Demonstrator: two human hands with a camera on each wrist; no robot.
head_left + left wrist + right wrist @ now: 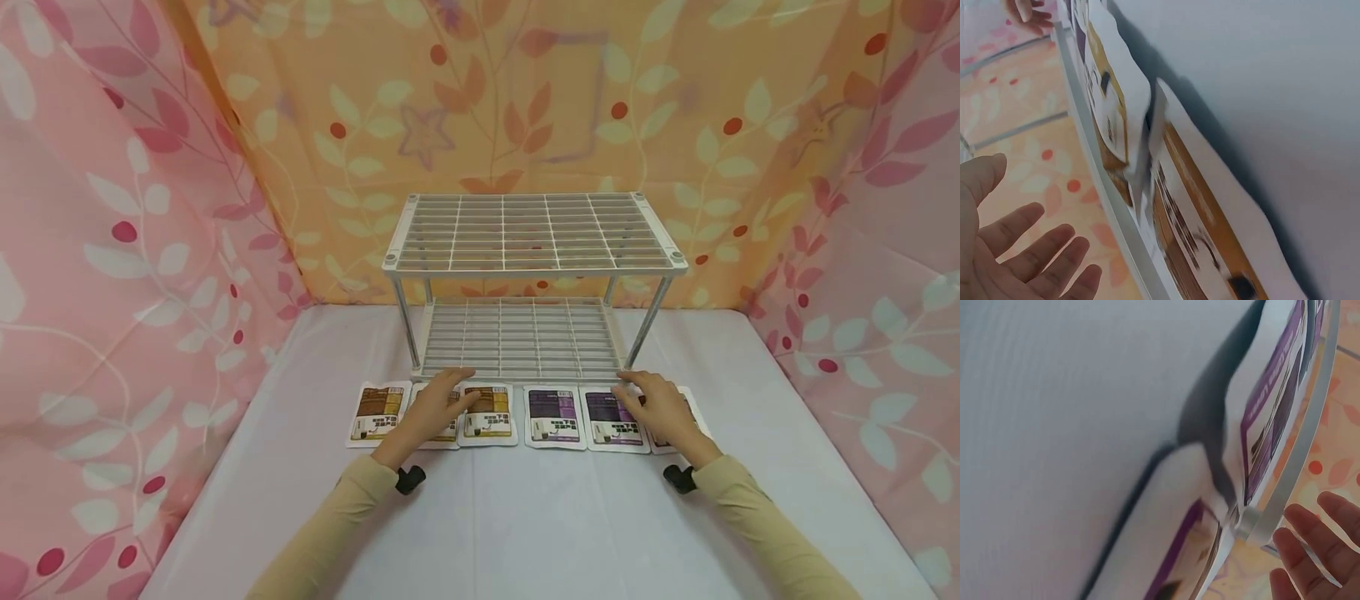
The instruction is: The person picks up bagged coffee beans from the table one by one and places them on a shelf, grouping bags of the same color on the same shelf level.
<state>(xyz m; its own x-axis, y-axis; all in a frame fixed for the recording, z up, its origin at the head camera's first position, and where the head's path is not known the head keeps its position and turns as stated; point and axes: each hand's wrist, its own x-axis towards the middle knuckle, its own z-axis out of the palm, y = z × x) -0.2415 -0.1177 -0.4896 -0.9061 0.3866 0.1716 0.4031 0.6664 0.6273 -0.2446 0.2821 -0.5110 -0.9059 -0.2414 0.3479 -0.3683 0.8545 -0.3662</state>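
Six flat packets lie in one row on the white table, just in front of a white two-shelf wire rack: three brown ones on the left and three purple ones on the right. Counting from the left, the first brown packet lies uncovered; the second brown packet is mostly under the left hand; the third brown packet has that hand's fingertips at its upper edge. The left hand lies flat with straight, spread fingers, gripping nothing; the left wrist view shows its palm open beside the brown packets. Next come the first purple packet, uncovered, and the second purple packet, whose right edge is under the right hand. The third purple packet is almost wholly hidden beneath that hand. The right hand also lies with its fingers stretched forward and relaxed, holding nothing. Both shelves of the rack are bare wire grid. Leaf-patterned cloth, pink at the sides and orange behind, surrounds the table.
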